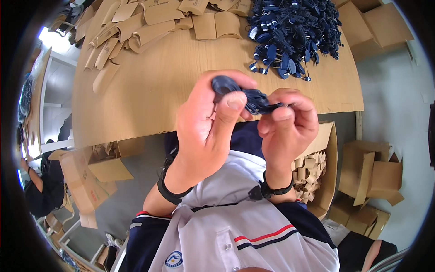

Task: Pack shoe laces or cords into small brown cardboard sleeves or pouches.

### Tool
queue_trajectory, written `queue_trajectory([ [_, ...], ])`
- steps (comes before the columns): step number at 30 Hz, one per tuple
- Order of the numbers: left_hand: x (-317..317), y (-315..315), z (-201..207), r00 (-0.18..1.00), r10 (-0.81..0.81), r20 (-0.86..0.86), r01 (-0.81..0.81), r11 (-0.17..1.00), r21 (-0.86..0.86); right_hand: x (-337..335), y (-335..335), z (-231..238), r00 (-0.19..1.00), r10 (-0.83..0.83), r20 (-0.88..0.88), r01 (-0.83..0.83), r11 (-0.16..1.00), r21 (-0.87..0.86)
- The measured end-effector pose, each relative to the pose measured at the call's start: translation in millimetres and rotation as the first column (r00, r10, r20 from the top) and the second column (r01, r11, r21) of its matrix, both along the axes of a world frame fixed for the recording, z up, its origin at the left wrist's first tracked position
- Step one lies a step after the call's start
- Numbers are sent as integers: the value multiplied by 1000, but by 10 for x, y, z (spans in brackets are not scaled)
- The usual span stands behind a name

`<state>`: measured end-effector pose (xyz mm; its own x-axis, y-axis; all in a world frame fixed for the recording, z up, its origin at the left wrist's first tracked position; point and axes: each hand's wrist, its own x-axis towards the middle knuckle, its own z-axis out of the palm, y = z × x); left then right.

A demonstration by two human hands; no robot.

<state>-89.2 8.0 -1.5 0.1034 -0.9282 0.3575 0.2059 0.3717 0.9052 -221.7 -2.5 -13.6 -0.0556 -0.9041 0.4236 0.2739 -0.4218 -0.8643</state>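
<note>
A coiled bundle of dark earphone cord [257,103] is held up between my two hands, above the front edge of the wooden table [149,102]. My left hand [210,111] wraps round one end of the bundle, thumb pressed over it. The thumb and fingers of my right hand [290,118] pinch the other end; the exact part in that pinch is partly hidden. Beyond my hands, at the table's far right, lies a big heap of dark blue earphones [294,34], some with white-ringed earbuds. Both wrists wear black bands.
Flat brown cardboard sleeves [158,27] lie scattered across the table's far left. Under the table's right side an open carton [328,170] holds many cardboard pieces. More cartons [374,174] stand on the floor to the right and left. Another person's arm [35,179] shows at far left.
</note>
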Motion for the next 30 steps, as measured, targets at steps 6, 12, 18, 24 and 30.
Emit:
queue_trajectory([
  [6, 112, -8, 32, 988, -139, 69, 140, 990, -9, 46, -107, -14, 927, 192, 322, -263, 946, 192],
  [12, 343, -43, 223, 902, -142, 408, 29, 963, 270, -69, -260, 146, 975, 167, -149, -173, 985, -27],
  [18, 523, -4, 295, 671, -270, 691, 87, 954, 288, 49, -222, 415, 880, 343, -327, -216, 904, 368],
  [24, 416, 36, 209, 466, 85, 881, 11, 995, -102, 47, -186, 314, 668, 23, -744, -121, 990, -78],
  [30, 597, 115, 227, 531, -135, 837, 27, 989, 143, 172, -344, 281, 807, -180, -562, -81, 910, -407],
])
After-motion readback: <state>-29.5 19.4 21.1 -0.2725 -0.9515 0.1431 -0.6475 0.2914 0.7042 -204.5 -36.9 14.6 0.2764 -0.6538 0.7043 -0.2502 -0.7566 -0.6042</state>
